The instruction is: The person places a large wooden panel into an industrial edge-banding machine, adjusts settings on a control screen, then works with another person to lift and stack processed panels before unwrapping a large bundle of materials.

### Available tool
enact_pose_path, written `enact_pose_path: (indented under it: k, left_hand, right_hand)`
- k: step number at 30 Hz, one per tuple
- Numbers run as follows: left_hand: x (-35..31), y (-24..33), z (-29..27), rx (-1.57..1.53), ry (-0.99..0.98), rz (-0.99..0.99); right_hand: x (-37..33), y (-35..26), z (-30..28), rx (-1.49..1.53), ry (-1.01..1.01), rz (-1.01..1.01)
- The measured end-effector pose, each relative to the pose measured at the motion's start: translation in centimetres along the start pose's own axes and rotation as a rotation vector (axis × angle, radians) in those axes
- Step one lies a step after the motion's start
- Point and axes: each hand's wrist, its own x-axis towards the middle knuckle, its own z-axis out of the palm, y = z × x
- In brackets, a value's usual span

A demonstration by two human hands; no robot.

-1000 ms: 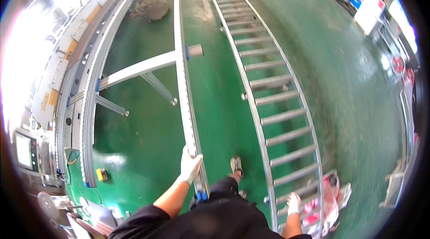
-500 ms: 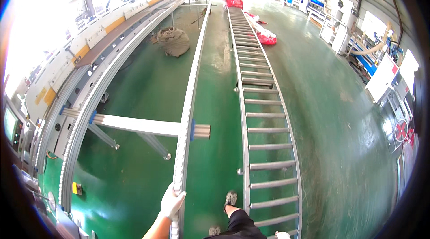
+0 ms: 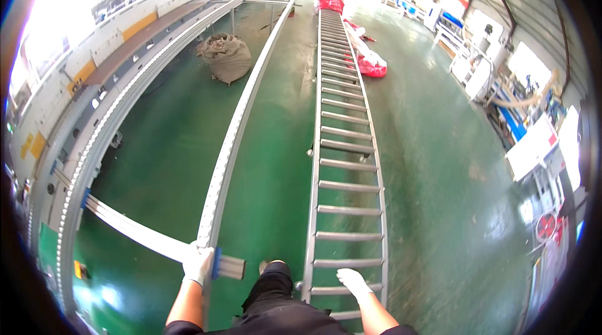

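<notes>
Brown sack point(image 3: 227, 59) near rail point(image 3: 232, 140), contents unclear

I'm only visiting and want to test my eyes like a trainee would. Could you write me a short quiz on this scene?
1. True or false: the brown sack stands to the right of the ladder-shaped frame.
2. Which hand is on the long metal rail? A) right B) left
3. Fill in: the right hand wears a ____ glove.

Key: 1 False, it stands to the left. 2 B, the left hand. 3 White.
</notes>
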Motion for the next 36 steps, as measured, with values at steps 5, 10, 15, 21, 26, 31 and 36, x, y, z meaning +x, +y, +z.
enact_pose_path:
  k: [5, 10, 15, 21, 26, 31, 36]
  left_hand:
    - [9.6, 9.0, 4.3, 0.045, -0.066, -0.017]
    - [16.6, 18.2, 6.9, 0.05, -0.074, -0.141]
    - [28.8, 27.7, 11.4, 0.179, -0.111, -0.113]
    - [50.2, 40.4, 20.4, 0.227, 0.117, 0.175]
    - [66.1, 54.8, 27.7, 0.239, 0.073, 0.116]
    - [78.6, 65.8, 33.8, 0.232, 0.003, 0.1]
    - [89.4, 71.7, 35.5, 0.289, 0.076, 0.016]
  right_hand:
    - [19.0, -21.5, -2.0, -0.447, 0.045, -0.219]
    - [35.9, -26.2, -10.5, -0.523, 0.189, -0.151]
    - [46.4, -21.9, -15.8, -0.977, 0.033, -0.03]
    - [52.1, -20.3, -11.4, -0.851, 0.046, 0.61]
    - [67.1, -29.7, -11.5, -0.833, 0.095, 0.594]
    - [90.0, -38.1, -18.9, -1.117, 0.083, 0.233]
    - [120.0, -60.5, -13.9, -1.155, -0.079, -0.046]
